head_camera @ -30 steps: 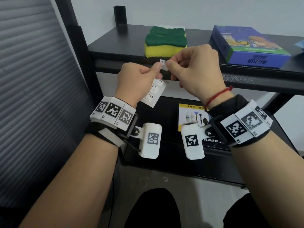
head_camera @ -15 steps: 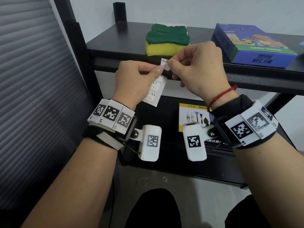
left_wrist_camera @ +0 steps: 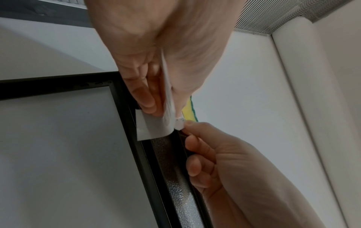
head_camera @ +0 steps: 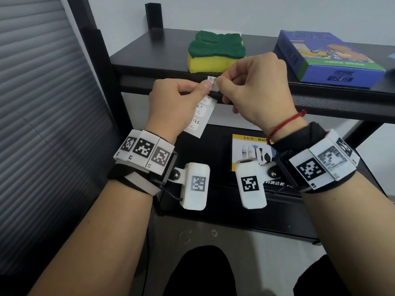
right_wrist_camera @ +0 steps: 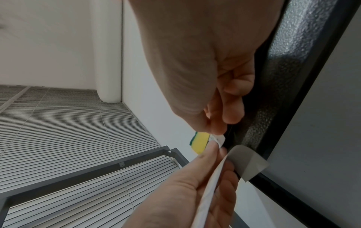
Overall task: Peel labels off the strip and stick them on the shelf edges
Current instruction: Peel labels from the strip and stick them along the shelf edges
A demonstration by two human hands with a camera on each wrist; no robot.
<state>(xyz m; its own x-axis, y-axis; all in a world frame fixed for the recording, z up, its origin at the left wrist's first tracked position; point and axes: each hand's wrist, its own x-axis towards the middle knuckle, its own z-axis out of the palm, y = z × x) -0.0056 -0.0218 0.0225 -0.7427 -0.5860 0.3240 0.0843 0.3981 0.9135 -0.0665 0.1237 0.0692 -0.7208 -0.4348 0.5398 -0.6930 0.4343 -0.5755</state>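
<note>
The white label strip (head_camera: 199, 116) with handwritten labels hangs from my left hand (head_camera: 204, 86), which pinches it near the top between thumb and fingers. My right hand (head_camera: 222, 81) pinches one small white label (head_camera: 212, 81) at the strip's top end, partly lifted off it. Both hands are right in front of the black top shelf edge (head_camera: 149, 85), below the sponge. In the left wrist view the label (left_wrist_camera: 179, 123) stands off the strip (left_wrist_camera: 168, 98), and the bare backing (left_wrist_camera: 150, 128) curls away. The right wrist view shows the same label (right_wrist_camera: 219, 139) and curled backing (right_wrist_camera: 248, 163).
A green and yellow sponge (head_camera: 215, 53) and a blue box (head_camera: 333, 58) lie on the top shelf. A yellow cleaning-kit box (head_camera: 250, 150) lies on the lower shelf. A black upright post (head_camera: 100, 67) and grey blinds (head_camera: 42, 103) are at the left.
Almost nothing: both hands keep the same pinch at the shelf edge, and the head view has shifted only slightly.
</note>
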